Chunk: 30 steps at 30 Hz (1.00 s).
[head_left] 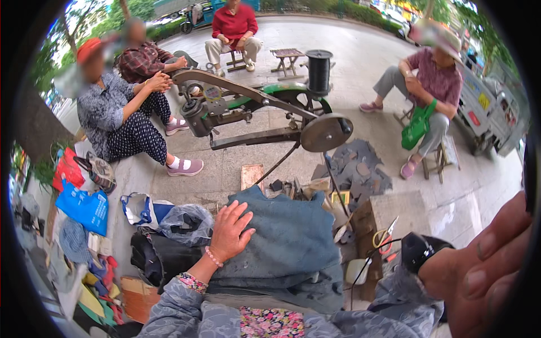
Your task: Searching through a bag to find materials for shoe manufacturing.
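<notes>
My left hand [230, 232] lies flat, fingers spread, on a worn blue-grey cloth [287, 236] draped over my lap. A pink bead bracelet circles that wrist. Raised close at the right edge is my right hand [484, 276], its fingers curled over with the nails showing. Anything inside its grip is hidden. A black device [416, 250] with a cable is strapped at my right wrist. Ahead of the cloth stands a hand-cranked sewing machine [248, 110] with a round metal wheel [327, 133] and a large spool of black thread [319, 73].
Scissors [385, 234] rest by a wooden box [360, 248] on my right. Dark scraps [360, 166] cover the ground beyond. Bags, including a blue one [84, 207], lie left. Several people sit around the machine; one [431, 84] holds a green bag [418, 125].
</notes>
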Available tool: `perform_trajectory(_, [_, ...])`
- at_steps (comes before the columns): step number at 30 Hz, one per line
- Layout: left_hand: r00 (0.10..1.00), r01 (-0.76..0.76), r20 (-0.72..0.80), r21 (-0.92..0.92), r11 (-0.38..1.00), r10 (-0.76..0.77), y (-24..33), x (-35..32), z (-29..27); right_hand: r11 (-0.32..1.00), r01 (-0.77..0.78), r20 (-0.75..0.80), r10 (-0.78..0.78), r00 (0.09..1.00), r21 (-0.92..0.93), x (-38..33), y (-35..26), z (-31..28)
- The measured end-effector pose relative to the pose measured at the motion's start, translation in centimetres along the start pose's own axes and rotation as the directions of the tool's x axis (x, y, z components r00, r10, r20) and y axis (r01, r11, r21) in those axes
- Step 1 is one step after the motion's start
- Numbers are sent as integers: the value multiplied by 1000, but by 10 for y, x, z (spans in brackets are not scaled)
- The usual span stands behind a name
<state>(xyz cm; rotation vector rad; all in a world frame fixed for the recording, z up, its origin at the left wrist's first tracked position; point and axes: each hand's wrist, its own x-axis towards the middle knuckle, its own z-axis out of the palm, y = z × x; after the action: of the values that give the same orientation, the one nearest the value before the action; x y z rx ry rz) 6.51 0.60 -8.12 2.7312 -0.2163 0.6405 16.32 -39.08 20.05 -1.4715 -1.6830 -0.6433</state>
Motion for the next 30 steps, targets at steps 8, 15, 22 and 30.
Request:
perform_trajectory(8, [1000, -7, -24, -2, 1000, 7, -2, -34, 3, 935, 234, -193, -290, 937, -267, 66, -10, 63])
perform_trajectory(15, [999, -7, -37, -21, 1000, 6, 5, -11, 0, 990, 36, -384, -88, 919, -140, 53, -4, 85])
perform_trajectory(22, [999, 31, -37, -28, 999, -32, -4, -11, -3, 998, 14, -495, -38, 868, -53, 85, 12, 123])
perform_trajectory(30, [996, 52, -65, -61, 997, -56, -5, -28, -3, 875, -443, -443, 482, 756, 195, 47, 42, 167])
